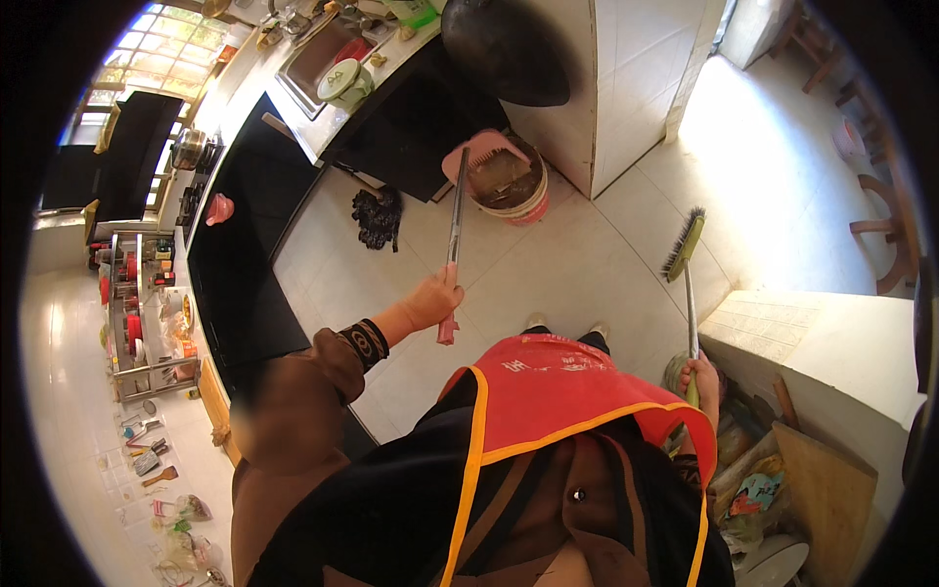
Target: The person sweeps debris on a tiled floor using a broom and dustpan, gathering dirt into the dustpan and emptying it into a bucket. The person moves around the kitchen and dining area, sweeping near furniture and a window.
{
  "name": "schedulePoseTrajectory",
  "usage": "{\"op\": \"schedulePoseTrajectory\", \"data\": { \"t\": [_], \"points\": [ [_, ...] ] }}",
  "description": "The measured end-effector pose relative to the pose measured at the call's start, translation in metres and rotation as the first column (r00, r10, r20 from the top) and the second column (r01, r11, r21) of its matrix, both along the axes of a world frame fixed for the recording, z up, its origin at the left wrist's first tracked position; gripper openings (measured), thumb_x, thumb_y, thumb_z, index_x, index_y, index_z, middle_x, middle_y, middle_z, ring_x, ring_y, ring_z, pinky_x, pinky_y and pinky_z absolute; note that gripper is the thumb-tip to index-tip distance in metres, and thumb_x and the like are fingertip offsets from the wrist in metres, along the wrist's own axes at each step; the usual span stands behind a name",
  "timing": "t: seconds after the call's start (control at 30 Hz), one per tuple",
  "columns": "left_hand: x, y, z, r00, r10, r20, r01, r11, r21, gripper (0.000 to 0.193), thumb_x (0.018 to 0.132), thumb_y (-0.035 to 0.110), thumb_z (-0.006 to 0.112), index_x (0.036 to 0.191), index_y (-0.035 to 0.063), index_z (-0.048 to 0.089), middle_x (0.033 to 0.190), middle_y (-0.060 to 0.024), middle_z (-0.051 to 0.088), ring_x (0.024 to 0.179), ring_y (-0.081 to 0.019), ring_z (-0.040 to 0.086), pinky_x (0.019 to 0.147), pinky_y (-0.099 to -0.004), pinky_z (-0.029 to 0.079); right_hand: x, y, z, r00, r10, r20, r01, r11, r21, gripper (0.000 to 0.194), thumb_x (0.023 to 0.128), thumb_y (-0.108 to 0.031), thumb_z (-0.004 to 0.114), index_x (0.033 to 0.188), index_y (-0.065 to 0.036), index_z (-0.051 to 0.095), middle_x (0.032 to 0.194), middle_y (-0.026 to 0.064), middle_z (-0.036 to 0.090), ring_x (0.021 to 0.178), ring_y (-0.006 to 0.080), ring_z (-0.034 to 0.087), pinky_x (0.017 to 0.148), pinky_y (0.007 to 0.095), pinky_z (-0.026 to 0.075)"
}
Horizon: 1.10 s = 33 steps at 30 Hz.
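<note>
My left hand (433, 299) grips the handle of a long-handled pink dustpan (456, 163). The dustpan's toothed pan lies at the rim of a round bucket (524, 213), overlapping its opening; the bucket holds something brown that I cannot make out. On the right, my right hand (703, 378) is closed around the handle of a broom. The broom's green head with dark bristles (684, 244) points away from me above the tiled floor; whether it touches the floor is unclear.
A crumpled black plastic bag (377, 219) lies on the floor near the dark cabinets (249, 242). Behind the bucket hangs a large black wok (506, 55). A sink (301, 70) and a lidded green container (346, 82) are on the counter. Bags and a wooden board (825, 499) stand at lower right.
</note>
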<state>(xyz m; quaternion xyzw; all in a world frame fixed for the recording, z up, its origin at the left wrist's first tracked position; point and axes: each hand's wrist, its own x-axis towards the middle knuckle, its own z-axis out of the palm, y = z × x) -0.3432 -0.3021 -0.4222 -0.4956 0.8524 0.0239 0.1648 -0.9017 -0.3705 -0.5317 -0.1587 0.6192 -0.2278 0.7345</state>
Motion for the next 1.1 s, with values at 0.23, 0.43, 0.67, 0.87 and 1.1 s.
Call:
{"op": "schedulePoseTrajectory", "data": {
  "t": [0.23,0.43,0.67,0.87,1.1],
  "points": [
    [0.007,-0.010,0.008,0.995,-0.066,-0.068,0.061,0.995,-0.075,0.015,0.070,0.015,0.060,0.073,0.0016,0.056,0.104,-0.0270,0.052,0.089,-0.0305,0.058,0.065,-0.0320,0.052,0.000,-0.001,-0.001,0.999,0.030,-0.016,-0.031,0.998,-0.047,0.009,0.085,-0.010,0.046,0.094,-0.011,0.047,0.062,0.0018,0.046,0.042,0.0126,0.044,0.036,0.0285,0.038],
    [-0.001,-0.003,0.012,0.994,-0.087,-0.063,0.087,0.996,0.002,0.016,0.069,0.014,0.061,0.078,0.0020,0.056,0.114,-0.0304,0.051,0.097,-0.0307,0.058,0.071,-0.0337,0.052,0.004,-0.003,0.000,1.000,0.003,0.003,-0.003,1.000,0.000,0.015,0.085,-0.010,0.047,0.100,-0.012,0.048,0.063,0.0019,0.047,0.043,0.0125,0.045,0.036,0.0284,0.039],
    [0.000,-0.018,0.024,0.996,-0.023,-0.089,0.027,0.999,0.043,0.018,0.069,0.015,0.063,0.080,0.0023,0.057,0.111,-0.0279,0.050,0.095,-0.0309,0.058,0.069,-0.0334,0.052,0.003,-0.002,-0.002,1.000,0.002,-0.005,-0.002,1.000,0.005,0.016,0.085,-0.010,0.048,0.102,-0.011,0.048,0.063,0.0018,0.047,0.042,0.0123,0.045,0.036,0.0279,0.038],
    [0.007,-0.024,0.036,0.982,-0.045,-0.182,0.026,0.994,-0.105,0.015,0.069,0.013,0.062,0.078,0.0023,0.057,0.104,-0.0263,0.053,0.085,-0.0299,0.061,0.066,-0.0345,0.053,-0.001,-0.005,-0.004,1.000,0.022,0.012,-0.022,1.000,0.015,0.014,0.085,-0.011,0.048,0.099,-0.012,0.047,0.062,0.0019,0.046,0.042,0.0125,0.044,0.036,0.0278,0.037],
    [0.010,-0.033,0.048,0.959,-0.005,-0.285,-0.005,0.999,-0.037,0.025,0.064,0.019,0.071,0.077,0.0059,0.054,0.097,-0.0183,0.053,0.084,-0.0295,0.061,0.069,-0.0351,0.052,0.002,-0.012,0.004,0.999,0.035,-0.008,-0.035,0.999,0.037,0.014,0.085,-0.010,0.047,0.099,-0.012,0.047,0.062,0.0023,0.045,0.043,0.0127,0.044,0.036,0.0285,0.036]
  ]
}}
